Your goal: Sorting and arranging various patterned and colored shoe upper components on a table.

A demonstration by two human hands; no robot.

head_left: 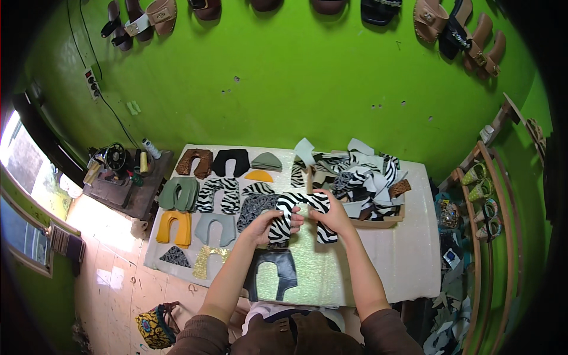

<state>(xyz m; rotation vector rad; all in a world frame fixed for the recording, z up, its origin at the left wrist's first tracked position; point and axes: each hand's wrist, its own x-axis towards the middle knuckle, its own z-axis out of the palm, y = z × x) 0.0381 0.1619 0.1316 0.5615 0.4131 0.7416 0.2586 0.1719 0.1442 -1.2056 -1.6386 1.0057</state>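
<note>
A zebra-striped, U-shaped cut piece point(326, 233), like a sandal upper, is held over the table between my two hands. My left hand point(260, 227) grips its left leg, thumb in front and fingertips showing through the gap. At the upper right of the piece, my right hand point(336, 215) is closed on its edge. Just below lies a black U-shaped piece point(286, 270). Beside my left hand are a grey patterned piece point(255, 208), a pale grey-green U-shaped piece point(207, 232) and a gold glittery piece point(203, 261).
Stacks of U-shaped pieces, including brown point(188, 162) and yellow point(167, 232) ones, sit on the cream-covered table point(408, 254). A box point(378, 222) heaped with scraps stands behind my right hand. A sewing machine point(114, 157) is at left, a shoe rack point(496, 260) at right.
</note>
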